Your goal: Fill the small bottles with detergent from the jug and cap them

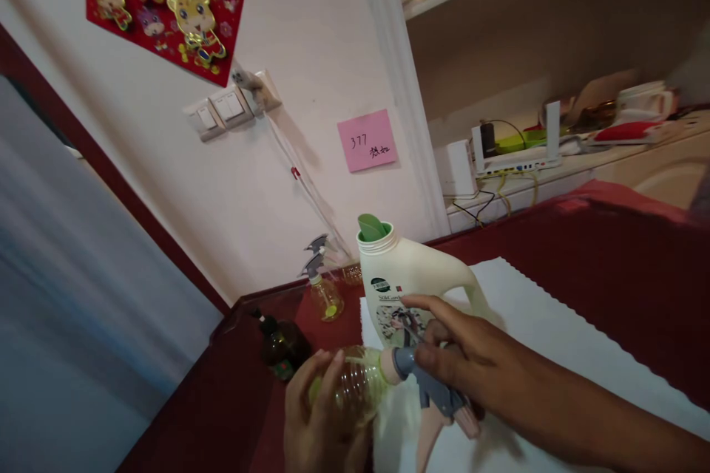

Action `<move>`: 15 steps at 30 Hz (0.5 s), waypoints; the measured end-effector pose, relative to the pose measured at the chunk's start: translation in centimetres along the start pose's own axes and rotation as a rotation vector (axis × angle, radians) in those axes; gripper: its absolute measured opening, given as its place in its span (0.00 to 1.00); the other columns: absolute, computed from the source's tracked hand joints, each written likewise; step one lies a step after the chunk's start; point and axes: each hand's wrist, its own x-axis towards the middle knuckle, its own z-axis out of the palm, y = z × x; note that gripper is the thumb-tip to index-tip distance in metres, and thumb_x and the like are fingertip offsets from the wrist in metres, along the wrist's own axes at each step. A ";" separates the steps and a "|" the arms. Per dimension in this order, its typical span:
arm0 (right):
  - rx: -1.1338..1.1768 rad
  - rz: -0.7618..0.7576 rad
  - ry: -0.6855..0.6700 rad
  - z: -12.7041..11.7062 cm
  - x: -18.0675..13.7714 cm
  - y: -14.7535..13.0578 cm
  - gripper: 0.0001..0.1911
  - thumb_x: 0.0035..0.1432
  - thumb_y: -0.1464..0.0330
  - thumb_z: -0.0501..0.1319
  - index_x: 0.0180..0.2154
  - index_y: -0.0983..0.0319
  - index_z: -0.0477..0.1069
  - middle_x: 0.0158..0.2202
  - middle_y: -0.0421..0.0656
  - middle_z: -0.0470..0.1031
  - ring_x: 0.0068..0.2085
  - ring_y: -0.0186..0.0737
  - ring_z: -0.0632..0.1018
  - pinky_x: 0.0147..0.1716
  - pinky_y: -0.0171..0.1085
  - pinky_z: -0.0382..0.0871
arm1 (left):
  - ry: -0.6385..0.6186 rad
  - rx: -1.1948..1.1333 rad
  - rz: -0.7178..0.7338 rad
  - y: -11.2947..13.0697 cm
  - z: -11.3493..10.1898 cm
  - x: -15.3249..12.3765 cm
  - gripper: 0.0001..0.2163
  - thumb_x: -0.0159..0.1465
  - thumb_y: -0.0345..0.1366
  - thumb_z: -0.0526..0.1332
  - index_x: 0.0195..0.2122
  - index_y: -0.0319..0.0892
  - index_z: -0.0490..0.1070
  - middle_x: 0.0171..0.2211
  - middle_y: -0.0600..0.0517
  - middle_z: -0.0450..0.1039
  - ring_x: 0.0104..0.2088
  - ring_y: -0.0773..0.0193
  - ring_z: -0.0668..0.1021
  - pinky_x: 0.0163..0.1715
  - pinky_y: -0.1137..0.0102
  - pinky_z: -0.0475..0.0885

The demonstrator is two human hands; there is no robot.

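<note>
Holding a clear plastic spray bottle (355, 382) on its side above the dark red table (610, 273), the left hand (322, 421) wraps closed around its ribbed body. The right hand (460, 355) pinches shut on the grey trigger head (430, 384) at the neck. The bottle looks light, thin-walled and apt to dent, so the stiff neck seems the surest grip. Left to right I count one dark brown pump bottle (282, 347), two spray bottles, the second yellowish one (325, 288) standing near the wall, one cream detergent jug (404, 288) and one white cloth (555, 340).
</note>
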 end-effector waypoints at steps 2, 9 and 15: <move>0.001 0.062 -0.014 0.3 0.1 0.5 0.31 0.69 0.49 0.59 0.65 0.57 0.57 0.29 0.35 0.72 0.26 0.33 0.74 0.31 0.34 0.69 | 0.045 0.063 0.052 0.0 0.0 0.0 0.28 0.65 0.36 0.64 0.65 0.61 0.64 0.59 0.45 0.63 0.57 0.43 0.74 0.55 0.47 0.76; -0.100 0.038 0.032 1.0 0.5 1.1 0.06 0.64 0.65 0.61 0.41 0.60 0.70 0.34 0.37 0.70 0.35 0.33 0.72 0.33 0.30 0.67 | 0.152 0.188 0.188 0.5 0.3 0.4 0.28 0.66 0.34 0.62 0.65 0.65 0.64 0.54 0.45 0.68 0.53 0.45 0.75 0.54 0.49 0.73; -0.202 -0.024 0.018 0.8 0.7 1.1 0.06 0.64 0.67 0.58 0.42 0.58 0.70 0.40 0.40 0.74 0.42 0.40 0.74 0.39 0.35 0.69 | 0.033 0.159 0.167 0.3 -0.2 0.1 0.29 0.65 0.34 0.62 0.67 0.62 0.62 0.57 0.46 0.65 0.55 0.45 0.73 0.53 0.51 0.72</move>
